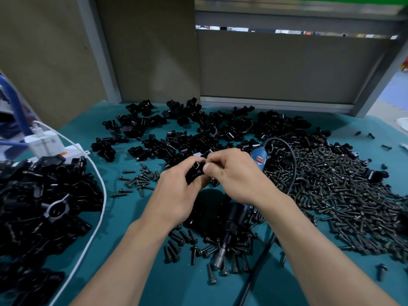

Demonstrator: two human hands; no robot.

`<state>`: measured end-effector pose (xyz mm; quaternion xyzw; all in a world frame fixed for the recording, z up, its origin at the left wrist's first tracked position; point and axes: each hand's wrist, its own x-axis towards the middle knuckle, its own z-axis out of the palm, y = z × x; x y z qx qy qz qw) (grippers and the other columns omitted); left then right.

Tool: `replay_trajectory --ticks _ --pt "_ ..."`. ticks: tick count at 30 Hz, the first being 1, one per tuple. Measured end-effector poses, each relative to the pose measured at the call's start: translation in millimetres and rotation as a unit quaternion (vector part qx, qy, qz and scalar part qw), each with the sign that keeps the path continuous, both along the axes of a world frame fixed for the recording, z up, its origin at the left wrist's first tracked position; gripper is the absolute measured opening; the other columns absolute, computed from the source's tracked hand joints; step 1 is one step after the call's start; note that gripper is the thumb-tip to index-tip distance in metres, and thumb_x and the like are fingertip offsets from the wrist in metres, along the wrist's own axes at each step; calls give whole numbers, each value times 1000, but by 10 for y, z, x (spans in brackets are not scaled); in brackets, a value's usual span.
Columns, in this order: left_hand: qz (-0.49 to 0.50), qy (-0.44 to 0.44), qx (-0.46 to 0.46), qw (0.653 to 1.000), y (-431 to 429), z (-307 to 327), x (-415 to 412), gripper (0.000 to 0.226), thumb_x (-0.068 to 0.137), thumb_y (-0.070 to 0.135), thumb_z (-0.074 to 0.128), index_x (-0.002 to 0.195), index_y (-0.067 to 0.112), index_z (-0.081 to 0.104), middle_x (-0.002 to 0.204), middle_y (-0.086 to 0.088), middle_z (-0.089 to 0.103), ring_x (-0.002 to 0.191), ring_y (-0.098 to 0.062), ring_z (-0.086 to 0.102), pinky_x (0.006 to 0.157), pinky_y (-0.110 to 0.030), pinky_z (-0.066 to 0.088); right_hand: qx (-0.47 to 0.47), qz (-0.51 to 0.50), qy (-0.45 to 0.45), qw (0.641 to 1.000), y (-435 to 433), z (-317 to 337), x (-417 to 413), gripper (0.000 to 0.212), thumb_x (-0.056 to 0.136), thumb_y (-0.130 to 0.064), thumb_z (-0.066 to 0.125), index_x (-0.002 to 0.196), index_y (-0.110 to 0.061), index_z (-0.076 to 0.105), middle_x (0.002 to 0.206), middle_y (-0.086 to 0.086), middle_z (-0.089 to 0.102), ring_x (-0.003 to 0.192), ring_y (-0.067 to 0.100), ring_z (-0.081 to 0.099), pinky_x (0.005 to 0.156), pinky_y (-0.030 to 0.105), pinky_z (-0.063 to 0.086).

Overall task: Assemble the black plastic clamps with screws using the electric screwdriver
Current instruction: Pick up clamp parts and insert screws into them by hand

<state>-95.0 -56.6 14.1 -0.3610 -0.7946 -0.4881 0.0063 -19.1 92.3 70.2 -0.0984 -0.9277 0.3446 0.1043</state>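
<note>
From the head camera, both hands meet at the middle of a teal-covered work table [123, 219]. The left hand [176, 193] curls its fingers and thumb around a small black plastic clamp [196, 171], and the right hand [234, 175] pinches the same clamp from its 3 o'clock side, thumb and forefinger closed on its upper edge. Whether a screw sits under those fingertips cannot be told.

The blue-bodied electric screwdriver [258, 159] lies on the table under the right wrist. Its silver socket tip [220, 256] points to 6 o'clock, and its black cord [291, 168] loops off at 2 o'clock.

A broad heap of dark metal screws [344, 195] spreads at 3 o'clock of the hands. A smaller scatter of screws [139, 181] lies at 9 o'clock.

Loose black clamp halves [194, 129] are strewn at 12 o'clock. A dense pile of black clamps [39, 202] fills the 8 o'clock edge, bordered by a white cable [98, 180] that runs to a white plug block [44, 143] at 10 o'clock.
</note>
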Motion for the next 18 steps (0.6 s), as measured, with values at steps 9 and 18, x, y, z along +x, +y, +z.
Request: replay_trajectory --ticks 9,18 --pt "39 -38 -11 998 17 29 -31 36 89 40 79 114 57 61 93 26 72 84 9 65 62 -13 50 -29 -28 11 999 -28 -7 -4 22 99 -25 63 78 -24 68 66 1 71 55 10 59 51 25 43" --pt "41 -81 116 989 32 55 -21 40 86 29 84 115 54 73 107 28 75 102 5 69 90 -24 55 -113 -33 36 992 41 40 32 26 99 -21 61 75 -20 70 60 4 69 44 3 50 51 20 39"
